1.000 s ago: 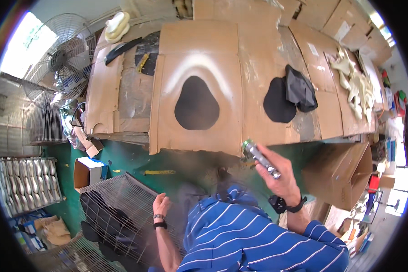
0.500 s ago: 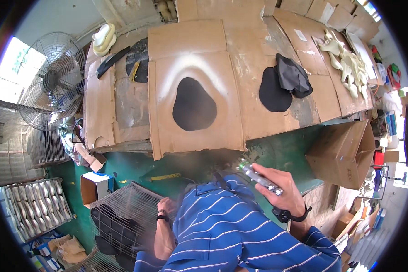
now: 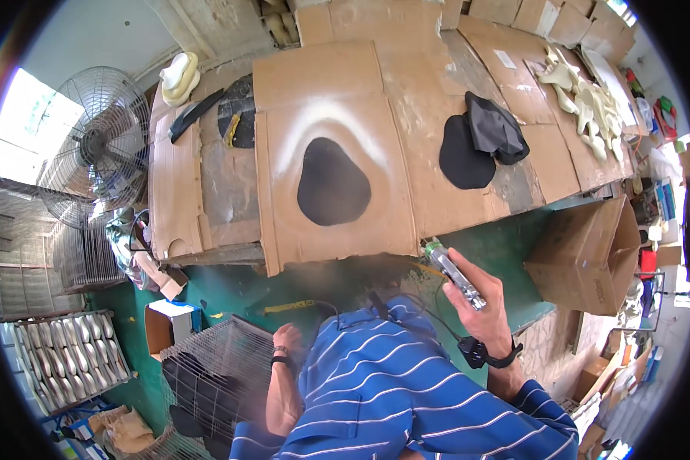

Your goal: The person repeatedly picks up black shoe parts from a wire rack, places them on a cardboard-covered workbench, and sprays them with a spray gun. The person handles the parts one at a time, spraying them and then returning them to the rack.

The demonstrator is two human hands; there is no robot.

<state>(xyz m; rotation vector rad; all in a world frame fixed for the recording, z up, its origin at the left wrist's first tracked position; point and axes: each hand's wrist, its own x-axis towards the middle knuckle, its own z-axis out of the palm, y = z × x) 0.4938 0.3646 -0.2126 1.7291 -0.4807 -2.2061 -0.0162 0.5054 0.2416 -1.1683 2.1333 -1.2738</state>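
In my right hand (image 3: 479, 295) is a metal spray gun (image 3: 456, 276) with a green part at its front end. My fingers wrap round its body, just in front of the table edge. A dark pear-shaped flat piece (image 3: 333, 184) lies on a cardboard sheet (image 3: 284, 245), with a white sprayed band curving round its narrow end. My left hand (image 3: 286, 337) hangs low beside the wire basket (image 3: 230, 337), fingers loosely bent and nothing visible in them. Black pieces (image 3: 199, 379) lie in that basket.
More black pieces (image 3: 468, 153) lie on the table's right side, near cream-coloured moulded shapes (image 3: 590, 107). A large cardboard box (image 3: 583, 261) stands right of me. At left are a caged fan (image 3: 96, 146) and a rack of pale shapes (image 3: 69, 349). A hose (image 3: 429, 270) trails near the gun.
My right hand and the spray gun have shifted slightly up and right, and the gun is turned steeper. The left hand stays low by the basket. The whole view has shifted a little.
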